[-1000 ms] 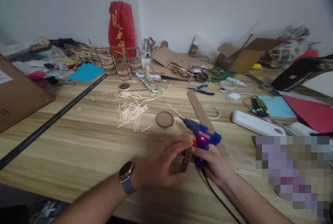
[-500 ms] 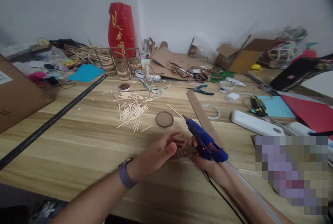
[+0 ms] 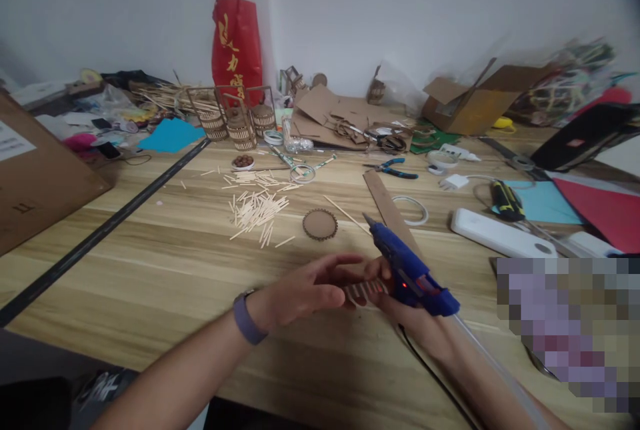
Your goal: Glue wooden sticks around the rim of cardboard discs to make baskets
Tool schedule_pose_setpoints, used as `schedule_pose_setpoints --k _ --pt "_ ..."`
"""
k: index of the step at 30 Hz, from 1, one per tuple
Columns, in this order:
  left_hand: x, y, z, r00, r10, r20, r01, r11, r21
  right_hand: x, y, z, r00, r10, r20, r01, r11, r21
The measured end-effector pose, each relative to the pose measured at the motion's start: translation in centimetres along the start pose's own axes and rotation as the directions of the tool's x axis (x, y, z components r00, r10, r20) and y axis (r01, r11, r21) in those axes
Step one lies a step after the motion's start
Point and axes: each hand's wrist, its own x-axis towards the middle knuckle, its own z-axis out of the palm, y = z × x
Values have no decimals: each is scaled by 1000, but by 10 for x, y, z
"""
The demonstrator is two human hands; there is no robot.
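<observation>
My right hand (image 3: 407, 313) is wrapped round the handle of a blue hot glue gun (image 3: 413, 270), whose nozzle points up and to the left; a red light glows on its side. Between my hands is a short brown cardboard strip (image 3: 367, 291) with pale slats across it. Its right end lies against my right fingers. My left hand (image 3: 310, 290) has its thumb at the strip's left end and its fingers behind, partly hidden. Just beyond my hands, a round cardboard disc (image 3: 320, 224) with a beaded-looking rim lies flat.
Short wooden sticks (image 3: 257, 210) lie scattered left of the disc. A long cardboard strip (image 3: 387, 203), a white tape ring (image 3: 411, 210) and pliers (image 3: 393, 168) are beyond the gun. A white power bank-like block (image 3: 503, 233) lies right. Small slatted baskets (image 3: 241, 131) stand behind.
My left hand has moved right and closed in on the slatted strip. The strip has turned so its slats show more. The glue gun has shifted slightly right in view.
</observation>
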Motion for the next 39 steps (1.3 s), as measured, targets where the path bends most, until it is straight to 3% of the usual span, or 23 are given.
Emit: schedule_pose_setpoints --k 10,14,17,21,26,31,36,39 --pt "1 0 2 1000 12 20 -12 1000 10 2 -2 0 998 6 64 -7 1000 22" --pt "-2 6 6 1000 14 6 -14 997 70 1 2 -7 997 -71 -5 71 994 -87" --pt "-3 11 6 1000 28 -12 -25 986 164 1 1 -11 993 -115 9 115 980 -161" --pt "-4 9 5 998 -54 24 48 978 201 -2 -5 -8 991 -104 89 122 966 -229" --pt "-2 1 7 986 -147 -76 156 979 131 -5 -7 -2 990 -98 101 122 956 -267" --pt "0 1 6 996 -82 -42 81 996 -23 -3 -6 -4 996 -68 56 79 970 -232" --pt "1 2 3 999 -40 13 39 999 31 -2 1 -6 997 -61 54 69 981 -180" --pt "0 4 2 998 -53 -41 57 993 105 -2 5 -8 995 -100 4 97 962 -255"
